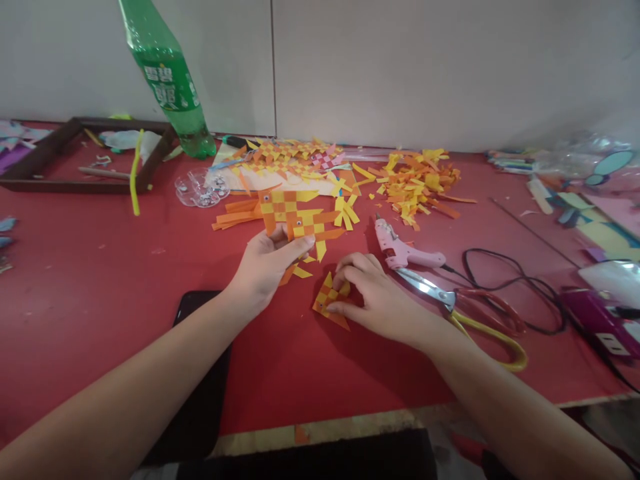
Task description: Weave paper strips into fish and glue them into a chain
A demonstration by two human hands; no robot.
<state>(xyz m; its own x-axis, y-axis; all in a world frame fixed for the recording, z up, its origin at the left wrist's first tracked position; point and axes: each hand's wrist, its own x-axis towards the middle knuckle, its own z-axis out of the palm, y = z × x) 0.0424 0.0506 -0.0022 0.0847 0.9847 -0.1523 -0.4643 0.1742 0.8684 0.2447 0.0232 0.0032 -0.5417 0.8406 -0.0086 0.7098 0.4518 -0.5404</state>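
My left hand [263, 267] pinches two woven paper fish in orange and yellow checks, thumb in front. The rear paper fish [285, 205] and the front paper fish [306, 225] overlap, and each has a small stick-on eye. To the right and nearer to me, my right hand [375, 290] has thumb and fingers closed on another woven paper fish [326, 293] at the red tabletop [285, 373]. The right fingers cover part of this fish. Below the left hand, more orange and yellow paper [301, 272] shows partly.
A pink glue gun [400, 250] and large scissors [430, 288] lie right of my right hand. Paper scraps [423, 183] and more woven pieces [280, 158] are piled behind. A black phone [200, 393] lies under my left forearm. A green bottle [170, 87] stands by a dark frame [40, 153].
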